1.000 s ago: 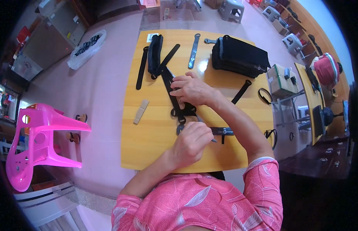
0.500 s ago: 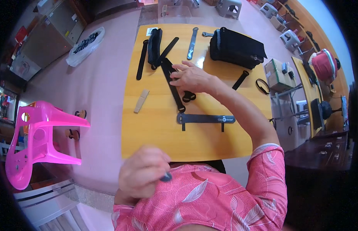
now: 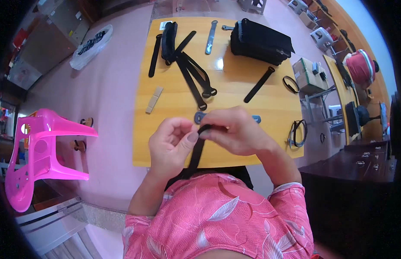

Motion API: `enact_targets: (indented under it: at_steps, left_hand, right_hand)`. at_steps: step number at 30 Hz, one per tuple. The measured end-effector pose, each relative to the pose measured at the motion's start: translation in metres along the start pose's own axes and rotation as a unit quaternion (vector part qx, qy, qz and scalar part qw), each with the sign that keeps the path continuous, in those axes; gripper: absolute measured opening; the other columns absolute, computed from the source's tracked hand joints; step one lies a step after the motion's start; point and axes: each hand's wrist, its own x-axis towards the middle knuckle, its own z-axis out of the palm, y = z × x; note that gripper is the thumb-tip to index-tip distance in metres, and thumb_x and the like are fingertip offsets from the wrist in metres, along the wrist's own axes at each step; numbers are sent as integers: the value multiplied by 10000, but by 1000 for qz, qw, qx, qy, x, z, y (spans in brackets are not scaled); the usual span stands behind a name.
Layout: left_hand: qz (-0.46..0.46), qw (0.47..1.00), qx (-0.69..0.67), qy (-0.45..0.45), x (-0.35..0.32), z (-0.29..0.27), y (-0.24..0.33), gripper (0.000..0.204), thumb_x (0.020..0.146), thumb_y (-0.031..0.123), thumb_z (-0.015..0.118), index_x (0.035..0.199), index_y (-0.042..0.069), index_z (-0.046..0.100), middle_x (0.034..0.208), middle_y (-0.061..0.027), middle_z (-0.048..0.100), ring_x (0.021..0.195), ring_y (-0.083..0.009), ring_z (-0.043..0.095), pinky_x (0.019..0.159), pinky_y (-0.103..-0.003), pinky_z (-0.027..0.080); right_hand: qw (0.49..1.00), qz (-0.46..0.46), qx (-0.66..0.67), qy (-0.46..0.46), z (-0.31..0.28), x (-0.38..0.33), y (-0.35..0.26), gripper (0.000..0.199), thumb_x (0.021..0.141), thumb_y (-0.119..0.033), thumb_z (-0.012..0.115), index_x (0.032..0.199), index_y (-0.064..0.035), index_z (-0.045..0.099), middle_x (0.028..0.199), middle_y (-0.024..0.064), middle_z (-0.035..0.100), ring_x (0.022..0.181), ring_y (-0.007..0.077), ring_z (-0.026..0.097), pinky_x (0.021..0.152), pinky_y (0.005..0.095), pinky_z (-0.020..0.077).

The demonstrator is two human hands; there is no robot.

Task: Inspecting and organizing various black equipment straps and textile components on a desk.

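My left hand (image 3: 171, 144) and my right hand (image 3: 236, 133) meet above the table's near edge, thumbs and fingers pinched on one end of a black strap (image 3: 195, 156). The rest of that strap hangs down toward my lap. Beneath my hands lies a grey strap (image 3: 199, 116), mostly hidden by them. Just beyond, two black straps with looped ends lie side by side, a long one (image 3: 189, 84) and another (image 3: 205, 82). A single black strap (image 3: 259, 84) rests to the right.
On the yellow table (image 3: 166, 142) stand a thick stack of black straps (image 3: 261, 43), a smaller black bundle (image 3: 168, 42), a grey strap (image 3: 211, 36) and a beige strip (image 3: 154, 100). Looped straps (image 3: 298, 133) lie at the right edge. A pink stool (image 3: 49, 142) stands left; another person (image 3: 361, 71) sits far right.
My right hand has come back from the straps on the table with a black strap. My left hand has moved up to meet it, and both now grip the strap's end.
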Motion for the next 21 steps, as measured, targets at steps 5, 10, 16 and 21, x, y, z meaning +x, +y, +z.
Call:
enact_targets:
  at_steps: [5, 10, 16, 21]
  left_hand:
    - [-187, 952, -118, -210, -3, -10, -46, 455, 1011, 348, 324, 1152, -44, 507, 931, -133, 627, 801, -184, 629, 714, -264, 493]
    - [-418, 865, -177, -213, -21, -30, -58, 359, 974, 256, 412, 1074, -61, 549, 830, -168, 636, 678, -209, 631, 610, -275, 503]
    - [-416, 876, -216, -113, -25, -32, -61, 152, 869, 22, 542, 994, -44, 596, 773, -101, 614, 608, -125, 573, 512, -219, 447]
    - [-392, 909, -133, -46, -11, -16, -53, 157, 827, -24, 589, 981, -50, 599, 768, -71, 605, 598, -105, 555, 518, -208, 443]
  right_hand:
    - [907, 161, 283, 267, -16, -37, 1, 102, 825, -42, 636, 896, 29, 655, 687, 38, 628, 617, 73, 583, 507, 218, 445]
    - [912, 155, 271, 266, -23, -86, 6, 129, 801, 5, 645, 922, 42, 666, 670, 55, 632, 569, 90, 596, 491, 196, 467]
    - [909, 131, 355, 173, -25, -124, 39, 194, 746, 67, 646, 940, 80, 640, 826, 98, 646, 752, 135, 630, 656, 230, 505]
    - [907, 183, 335, 178, -15, -137, 72, 166, 785, 21, 635, 947, 61, 641, 802, 68, 634, 718, 110, 596, 645, 226, 478]
